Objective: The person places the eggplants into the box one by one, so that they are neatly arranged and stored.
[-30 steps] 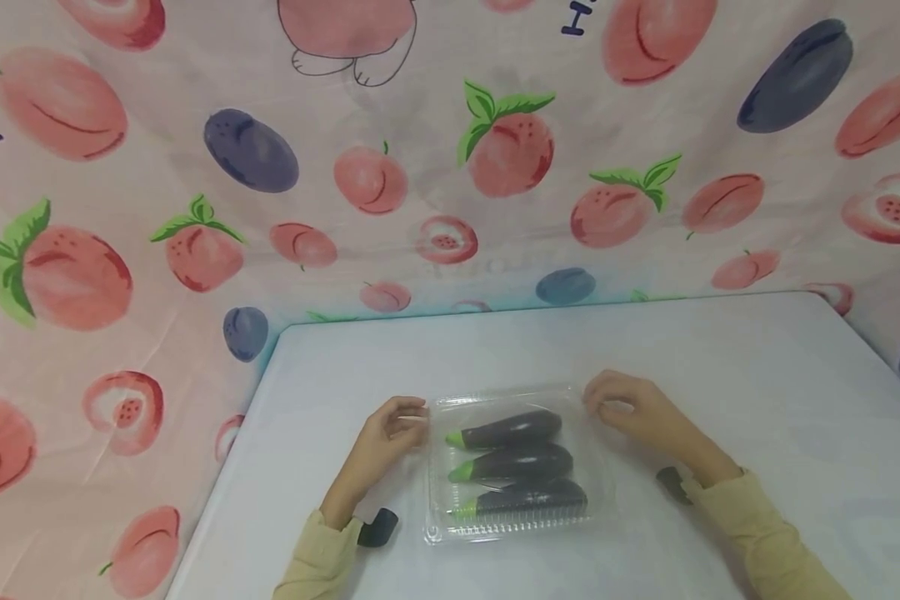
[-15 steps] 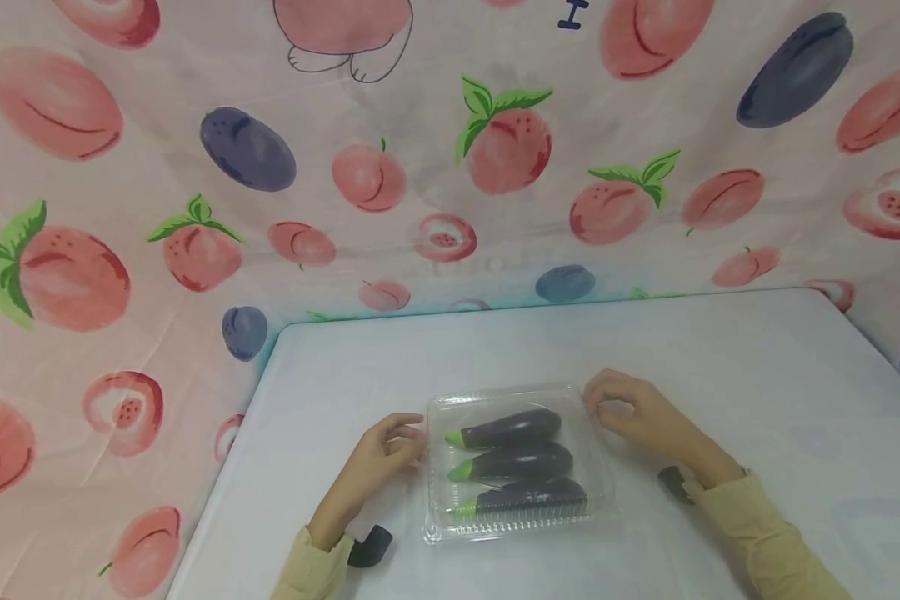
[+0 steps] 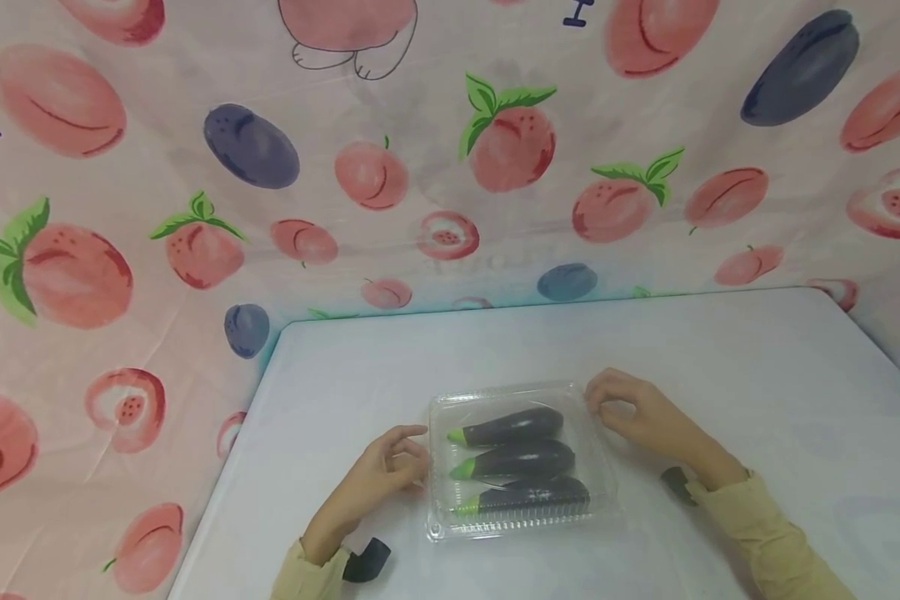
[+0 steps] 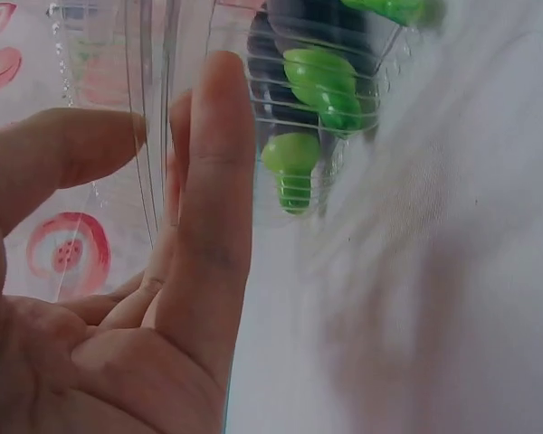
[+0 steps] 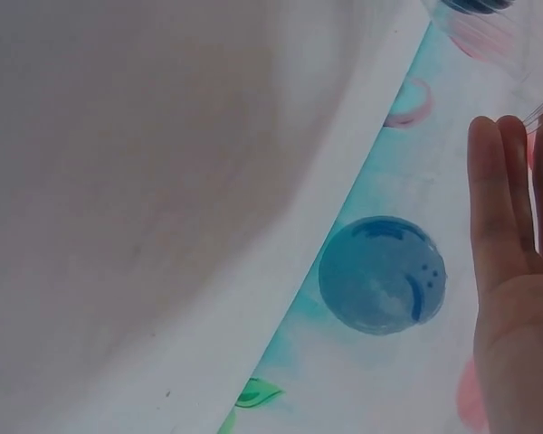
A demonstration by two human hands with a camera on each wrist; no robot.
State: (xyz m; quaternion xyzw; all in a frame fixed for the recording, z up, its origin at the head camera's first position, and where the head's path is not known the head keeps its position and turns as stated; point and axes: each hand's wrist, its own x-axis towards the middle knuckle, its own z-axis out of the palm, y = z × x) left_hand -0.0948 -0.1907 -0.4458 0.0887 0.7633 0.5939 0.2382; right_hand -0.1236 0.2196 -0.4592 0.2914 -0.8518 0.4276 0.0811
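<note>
A clear plastic clamshell container [image 3: 521, 529] sits in the middle of the white table with its lid down. Inside lie three dark eggplants [image 3: 521, 460] with green stem ends, side by side; two green ends [image 4: 290, 158] show through the wall in the left wrist view. At the container's left edge my left hand [image 3: 382, 471] pinches the rim, thumb on one side and fingers on the other. The right hand [image 3: 633, 408] holds the upper right corner between thumb and curved fingers; its fingers [image 5: 493, 190] reach the rim in the right wrist view.
The white table [image 3: 720, 350] extends around the container. A fruit-patterned cloth [image 3: 390, 100] hangs behind it and along the sides. Dark straps [image 3: 367, 560] show at the wrists, below beige sleeves [image 3: 765, 533].
My left hand has slid along the container's left edge toward the near side. The right hand, the container and the eggplants have stayed in place.
</note>
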